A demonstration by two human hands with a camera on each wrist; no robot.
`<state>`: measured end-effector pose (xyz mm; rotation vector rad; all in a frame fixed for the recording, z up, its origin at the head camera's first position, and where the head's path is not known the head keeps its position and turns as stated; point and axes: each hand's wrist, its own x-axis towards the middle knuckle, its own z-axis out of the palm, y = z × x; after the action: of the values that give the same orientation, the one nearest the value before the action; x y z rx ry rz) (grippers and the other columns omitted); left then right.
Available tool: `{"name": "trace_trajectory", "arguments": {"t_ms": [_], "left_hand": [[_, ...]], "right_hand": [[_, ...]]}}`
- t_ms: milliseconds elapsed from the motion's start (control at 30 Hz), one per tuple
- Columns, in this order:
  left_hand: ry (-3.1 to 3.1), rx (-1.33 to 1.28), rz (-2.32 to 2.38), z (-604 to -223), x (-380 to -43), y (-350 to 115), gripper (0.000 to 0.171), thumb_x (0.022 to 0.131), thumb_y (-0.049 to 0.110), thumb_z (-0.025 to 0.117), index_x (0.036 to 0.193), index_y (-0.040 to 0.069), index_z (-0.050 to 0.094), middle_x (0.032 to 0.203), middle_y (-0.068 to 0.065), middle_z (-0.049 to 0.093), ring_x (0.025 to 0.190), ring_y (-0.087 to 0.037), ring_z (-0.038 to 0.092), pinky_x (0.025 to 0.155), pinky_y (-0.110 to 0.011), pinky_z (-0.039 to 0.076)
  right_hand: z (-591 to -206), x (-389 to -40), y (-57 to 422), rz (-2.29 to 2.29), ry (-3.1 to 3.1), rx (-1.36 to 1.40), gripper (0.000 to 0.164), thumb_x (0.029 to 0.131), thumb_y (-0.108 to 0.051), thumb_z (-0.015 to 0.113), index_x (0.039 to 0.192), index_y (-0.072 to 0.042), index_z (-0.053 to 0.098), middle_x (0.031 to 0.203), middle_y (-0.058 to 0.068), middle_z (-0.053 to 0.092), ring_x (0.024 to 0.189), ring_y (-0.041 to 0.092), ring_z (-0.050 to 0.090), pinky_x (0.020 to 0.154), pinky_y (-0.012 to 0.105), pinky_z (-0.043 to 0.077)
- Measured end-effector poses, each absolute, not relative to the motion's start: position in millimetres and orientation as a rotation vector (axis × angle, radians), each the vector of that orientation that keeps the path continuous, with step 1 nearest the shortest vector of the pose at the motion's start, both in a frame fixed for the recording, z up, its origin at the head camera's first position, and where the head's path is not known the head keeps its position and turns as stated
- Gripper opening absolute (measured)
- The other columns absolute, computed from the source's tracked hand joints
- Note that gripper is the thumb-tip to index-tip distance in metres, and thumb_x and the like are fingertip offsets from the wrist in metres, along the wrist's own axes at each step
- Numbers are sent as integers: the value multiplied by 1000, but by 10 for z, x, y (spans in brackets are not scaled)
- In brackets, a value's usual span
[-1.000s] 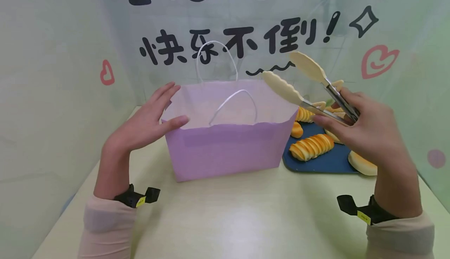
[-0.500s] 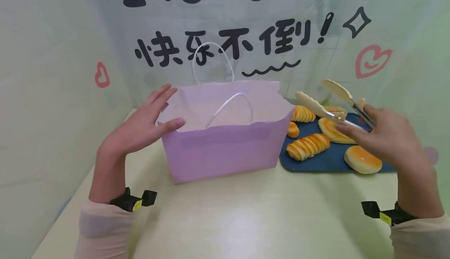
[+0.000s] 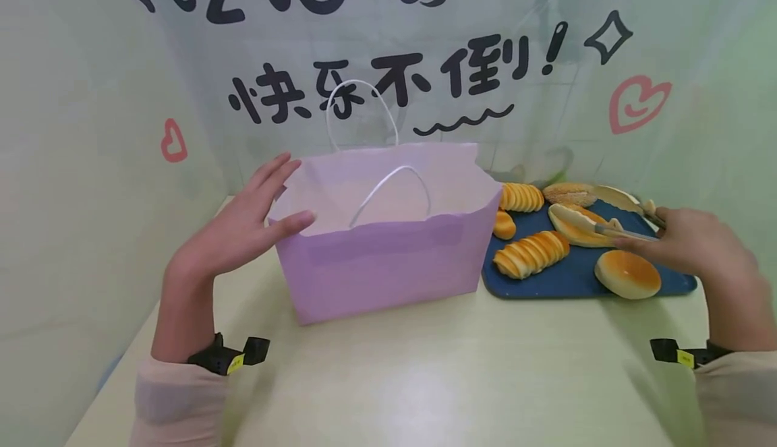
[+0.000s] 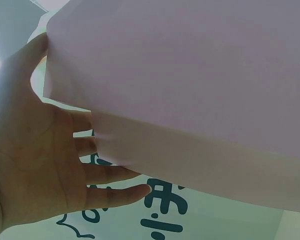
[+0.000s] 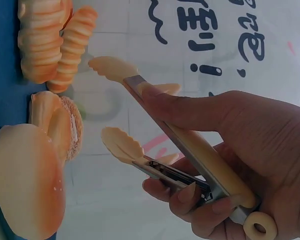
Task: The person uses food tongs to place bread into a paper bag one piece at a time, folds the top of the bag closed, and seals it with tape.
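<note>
A purple paper bag (image 3: 382, 265) with white handles stands upright, its mouth wide. My left hand (image 3: 233, 231) lies against the bag's left edge, thumb over the front rim. Its fingers stretch along the side, nearly straight in the left wrist view. My right hand (image 3: 707, 241) grips a pair of tongs (image 5: 205, 155) with cream scalloped tips and metal arms. The tongs' tips stand apart with nothing between them in the right wrist view. In the head view they overlap a flat golden bun (image 3: 591, 234) and a crumb-coated bread (image 3: 567, 194) on the blue tray (image 3: 579, 275).
The tray also bears a round bun (image 3: 628, 275), a ridged roll (image 3: 531, 255), another ridged roll (image 3: 522, 197) and a small piece of bread (image 3: 504, 224). It lies right beside the bag. A printed curtain (image 3: 516, 2) hangs behind the table (image 3: 425, 373).
My right hand has carried the tongs from beside the bag's mouth to the right and down over the tray. My left hand keeps its place at the bag's edge.
</note>
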<state>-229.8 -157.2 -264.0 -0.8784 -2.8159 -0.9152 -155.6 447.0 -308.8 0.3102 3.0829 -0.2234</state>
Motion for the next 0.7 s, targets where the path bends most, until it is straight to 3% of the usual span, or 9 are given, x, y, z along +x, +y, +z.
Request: {"name": "trace_trajectory", "arguments": {"t_ms": [133,367,700], "left_hand": [[-2814,-881,-911,-2644,-2291,-1572,80,95,52,57,159,32,13,163,11,1,145,-27,29,111,-61,24],[-2813,-881,-899,-2649,-2284,-1580,79,96,52,57,159,32,13,164,9,2,146,-28,25,110,-62,25],[-2795,-890,-931,-2661,-2308,-1592,79,95,53,56,159,29,16,163,11,3,142,-27,35,109,-58,31]], "right_hand": [[-3128,-1563,4529,-218,3053,345,126,74,-84,56,140,20,33,118,44,49,88,49,53,68,59,47],[-3196,-1614,4607,-217,3004,292,120,73,-81,61,127,25,43,109,42,54,81,45,56,61,50,48],[-3341,-1702,4670,-192,2953,238,125,74,-82,58,140,21,33,130,47,39,103,63,47,80,67,44]]}}
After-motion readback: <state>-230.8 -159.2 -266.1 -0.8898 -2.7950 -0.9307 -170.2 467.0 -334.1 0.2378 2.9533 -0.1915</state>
